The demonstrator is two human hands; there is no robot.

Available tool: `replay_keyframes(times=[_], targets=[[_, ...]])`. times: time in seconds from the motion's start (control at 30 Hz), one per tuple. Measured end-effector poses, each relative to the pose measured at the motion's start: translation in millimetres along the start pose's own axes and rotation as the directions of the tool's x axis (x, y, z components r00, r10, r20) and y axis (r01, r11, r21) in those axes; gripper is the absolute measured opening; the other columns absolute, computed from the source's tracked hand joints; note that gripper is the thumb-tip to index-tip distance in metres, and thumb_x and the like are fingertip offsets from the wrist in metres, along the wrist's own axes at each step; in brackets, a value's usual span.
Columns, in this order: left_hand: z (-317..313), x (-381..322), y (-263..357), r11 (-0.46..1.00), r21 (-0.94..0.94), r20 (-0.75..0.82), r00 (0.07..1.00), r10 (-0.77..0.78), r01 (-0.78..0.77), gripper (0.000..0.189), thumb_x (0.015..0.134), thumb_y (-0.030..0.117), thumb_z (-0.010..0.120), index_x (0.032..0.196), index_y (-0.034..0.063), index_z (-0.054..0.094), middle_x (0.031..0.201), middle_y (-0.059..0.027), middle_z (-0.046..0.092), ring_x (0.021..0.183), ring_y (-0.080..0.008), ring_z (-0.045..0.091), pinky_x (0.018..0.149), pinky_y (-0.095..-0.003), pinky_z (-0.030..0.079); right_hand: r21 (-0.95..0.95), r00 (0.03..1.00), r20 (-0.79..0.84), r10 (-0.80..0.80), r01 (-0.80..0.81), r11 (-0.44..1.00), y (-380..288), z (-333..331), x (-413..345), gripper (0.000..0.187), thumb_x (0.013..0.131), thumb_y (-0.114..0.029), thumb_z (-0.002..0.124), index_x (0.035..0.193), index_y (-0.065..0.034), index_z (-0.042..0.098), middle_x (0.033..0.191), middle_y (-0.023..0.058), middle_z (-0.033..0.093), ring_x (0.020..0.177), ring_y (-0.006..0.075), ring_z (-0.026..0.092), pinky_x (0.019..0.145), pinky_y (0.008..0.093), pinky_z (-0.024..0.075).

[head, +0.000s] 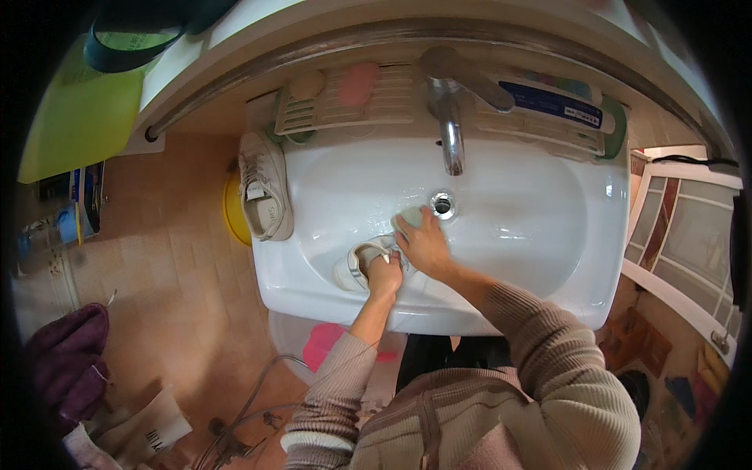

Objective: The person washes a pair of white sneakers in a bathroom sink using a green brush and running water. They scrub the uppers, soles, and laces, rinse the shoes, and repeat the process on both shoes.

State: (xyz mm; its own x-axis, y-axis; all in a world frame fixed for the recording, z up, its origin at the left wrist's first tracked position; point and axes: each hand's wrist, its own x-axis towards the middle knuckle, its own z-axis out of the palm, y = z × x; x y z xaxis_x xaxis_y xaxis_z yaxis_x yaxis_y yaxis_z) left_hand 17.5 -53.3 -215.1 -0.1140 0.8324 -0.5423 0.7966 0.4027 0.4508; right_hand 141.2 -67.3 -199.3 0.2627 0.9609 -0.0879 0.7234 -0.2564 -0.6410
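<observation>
A white shoe point(349, 274) sits in the left front of the white washbasin point(517, 194). My left hand point(385, 275) reaches into its opening and grips it by the upper. Just left of the drain point(443, 204), my right hand point(424, 244) has its fingers on a pale green block point(409, 218), which could be soap or a sponge. The block is by the shoe's toe end, partly hidden by my fingers; I cannot tell if they touch. A second off-white lace-up shoe point(269, 205) lies on the basin's left rim, its opening facing up.
A chrome faucet point(452, 141) overhangs the basin, with no water seen running. Behind it are a slotted soap tray point(382, 114) with pink soap point(359, 82) and a blue-and-white tube point(552, 106). Below left are a yellow basin point(234, 205) and a shower hose point(252, 388).
</observation>
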Motion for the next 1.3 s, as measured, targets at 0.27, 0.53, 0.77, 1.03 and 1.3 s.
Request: replay_keyframes(times=[0.27, 0.53, 0.77, 1.03, 1.3], targets=[[2.8, 4.4, -12.6, 0.976, -0.202, 0.021, 0.997, -0.075, 0.078, 0.028, 0.083, 0.014, 0.057, 0.100, -0.0079, 0.054, 0.090, -0.0142, 0.060, 0.076, -0.0213, 0.057, 0.065, -0.0332, 0.044, 0.095, 0.992, 0.108, -0.071, 0.060, 0.994, 12.7, -15.6, -37.3, 0.035, 0.074, -0.026, 0.064, 0.109, -0.0177, 0.061, 0.119, 0.0248, 0.039, 0.106, 0.0410, 0.044, 0.086, 0.0431, 0.0432], [-28.7, -10.6, 25.2, 0.952, -0.294, 0.249, 0.968, -0.008, 0.083, 0.042, 0.080, 0.018, 0.059, 0.110, -0.0067, 0.046, 0.100, -0.0158, 0.057, 0.085, -0.0249, 0.056, 0.073, -0.0343, 0.045, 0.501, 0.961, -0.028, 0.276, -0.226, 0.835, 46.2, -1.6, 32.6, 0.034, 0.074, -0.028, 0.067, 0.106, -0.0157, 0.063, 0.110, 0.0192, 0.050, 0.098, 0.0292, 0.052, 0.083, 0.0349, 0.0445], [-35.8, -15.0, 34.8, 0.408, -0.637, 0.598, 0.753, -0.275, 0.654, 0.044, 0.087, 0.030, 0.051, 0.119, 0.0004, 0.042, 0.108, -0.0123, 0.055, 0.095, -0.0246, 0.057, 0.081, -0.0355, 0.048, 0.504, 0.971, 0.218, 0.093, -0.194, 0.842, 54.9, -35.5, 40.7, 0.037, 0.076, -0.030, 0.064, 0.110, -0.0163, 0.061, 0.107, 0.0137, 0.058, 0.099, 0.0251, 0.054, 0.087, 0.0361, 0.0419], [-25.3, -25.6, 22.3, 0.134, -0.817, 0.523, 0.818, -0.239, 0.562, 0.032, 0.091, 0.016, 0.045, 0.117, -0.0026, 0.041, 0.111, -0.0172, 0.052, 0.097, -0.0301, 0.056, 0.083, -0.0430, 0.048, 0.187, 0.915, 0.099, -0.391, 0.369, 0.910, 37.4, -30.2, -0.1, 0.034, 0.074, -0.031, 0.063, 0.108, -0.0255, 0.062, 0.129, 0.0120, 0.044, 0.112, 0.0351, 0.043, 0.095, 0.0422, 0.0351], [-18.3, -15.7, 12.3, 0.243, -0.818, 0.517, 0.851, -0.090, 0.522, 0.031, 0.089, 0.010, 0.048, 0.116, -0.0035, 0.040, 0.104, -0.0154, 0.054, 0.092, -0.0281, 0.058, 0.077, -0.0395, 0.051, 0.268, 0.879, 0.248, -0.407, 0.341, 0.901, -19.1, -15.8, 22.1, 0.037, 0.071, -0.025, 0.068, 0.108, -0.0224, 0.062, 0.132, 0.0118, 0.040, 0.111, 0.0308, 0.044, 0.095, 0.0417, 0.0335]])
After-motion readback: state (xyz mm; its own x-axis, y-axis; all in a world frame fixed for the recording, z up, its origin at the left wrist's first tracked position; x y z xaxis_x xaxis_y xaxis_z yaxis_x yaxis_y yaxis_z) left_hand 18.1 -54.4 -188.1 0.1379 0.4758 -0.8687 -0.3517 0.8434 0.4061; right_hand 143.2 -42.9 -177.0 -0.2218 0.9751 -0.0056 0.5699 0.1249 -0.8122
